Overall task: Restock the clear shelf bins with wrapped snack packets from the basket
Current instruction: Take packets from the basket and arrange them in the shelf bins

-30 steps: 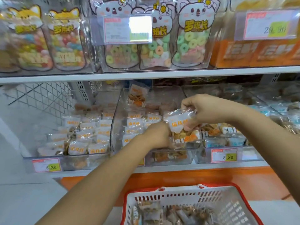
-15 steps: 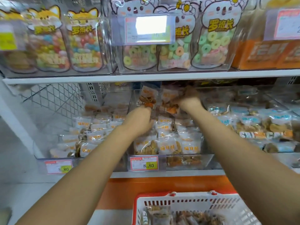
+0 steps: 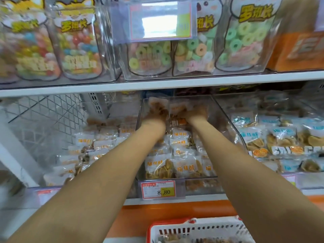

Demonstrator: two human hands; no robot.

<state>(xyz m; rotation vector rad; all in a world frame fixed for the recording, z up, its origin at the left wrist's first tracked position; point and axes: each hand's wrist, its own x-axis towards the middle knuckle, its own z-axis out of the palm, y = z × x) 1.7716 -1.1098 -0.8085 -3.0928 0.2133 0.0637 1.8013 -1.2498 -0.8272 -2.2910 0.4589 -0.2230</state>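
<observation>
Head view. My left hand (image 3: 154, 117) and right hand (image 3: 196, 114) reach side by side to the back of the middle clear bin (image 3: 229, 123) on the lower shelf (image 3: 175, 200); both are blurred, so I cannot tell how far either is open, or whether it grips anything. Upright snack packets (image 3: 178, 108) stand just at the hands, near the bin's rear wall; more orange-lettered packets (image 3: 184, 166) fill the bin down to its front, above a price tag (image 3: 158, 189) reading 8.80. Blue-labelled packets (image 3: 280, 139) lie in the bin to the right. The basket (image 3: 201, 230), white with a red rim, sits below between my forearms, with packets inside.
</observation>
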